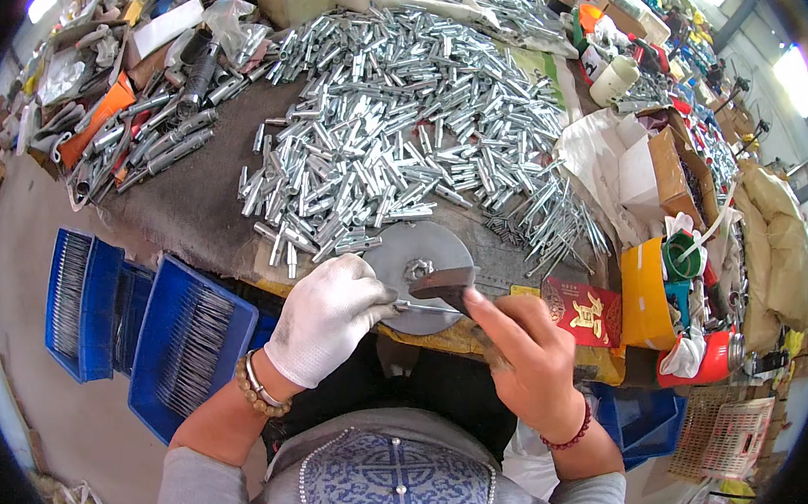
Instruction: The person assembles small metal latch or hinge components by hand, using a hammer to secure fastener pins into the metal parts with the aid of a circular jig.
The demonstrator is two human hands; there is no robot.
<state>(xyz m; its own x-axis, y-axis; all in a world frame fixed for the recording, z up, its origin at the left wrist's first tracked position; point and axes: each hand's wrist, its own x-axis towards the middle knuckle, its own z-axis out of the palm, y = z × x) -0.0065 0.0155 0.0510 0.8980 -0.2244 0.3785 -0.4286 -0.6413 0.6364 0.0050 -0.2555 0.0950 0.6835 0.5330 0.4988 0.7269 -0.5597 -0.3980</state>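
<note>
My left hand [329, 317], in a white glove, pinches a thin metal pin [416, 306] that lies across the lower part of a round grey metal disc [420, 250] with a nut at its middle. My bare right hand [528, 354] grips a small dark hammer [446, 283] whose head sits just above the pin on the disc. A large heap of short silvery metal tubes [404, 121] covers the workbench right behind the disc, and long thin pins [556, 225] lie to its right.
Blue plastic trays [187, 345] of finished pins stand low at the left. Grey handled parts [149, 141] are piled at the bench's left. A red packet [582, 311], a yellow box [647, 292], a red can [710, 358] and cardboard boxes [677, 173] crowd the right.
</note>
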